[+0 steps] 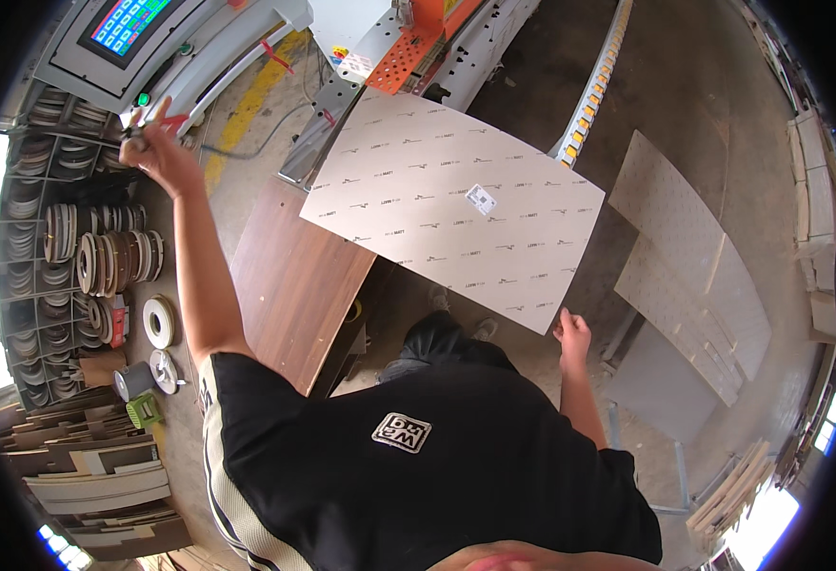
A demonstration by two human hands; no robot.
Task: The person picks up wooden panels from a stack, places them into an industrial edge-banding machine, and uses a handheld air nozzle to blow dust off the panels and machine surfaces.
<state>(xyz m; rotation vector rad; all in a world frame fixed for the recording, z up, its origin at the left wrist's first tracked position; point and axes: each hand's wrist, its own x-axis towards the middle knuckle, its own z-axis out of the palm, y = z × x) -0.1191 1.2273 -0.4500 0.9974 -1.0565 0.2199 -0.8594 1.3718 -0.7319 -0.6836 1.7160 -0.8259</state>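
Up at the left, my left hand (164, 157) is raised beside the grey control console (61, 67), just below its green button (143, 99). Its fingers are curled round something small and dark, with a red part showing near the fingertips; its kind is unclear. A pale panel (389, 200) with rows of printed marks and a small white label (481, 199) lies across the machine's bed in front of me. My right hand (573, 335) is right by the panel's near right corner. Its fingers are loosely bent, thumb apart, and contact with the edge is hard to make out.
An orange machine guard (407, 59) stands over the panel's far edge. A roller rail (589, 105) runs away on the right. Under the panel's left side is a brown wood-grain board (294, 276). Pale boards (670, 257) lie at right; edging rolls (113, 262) fill racks at left.
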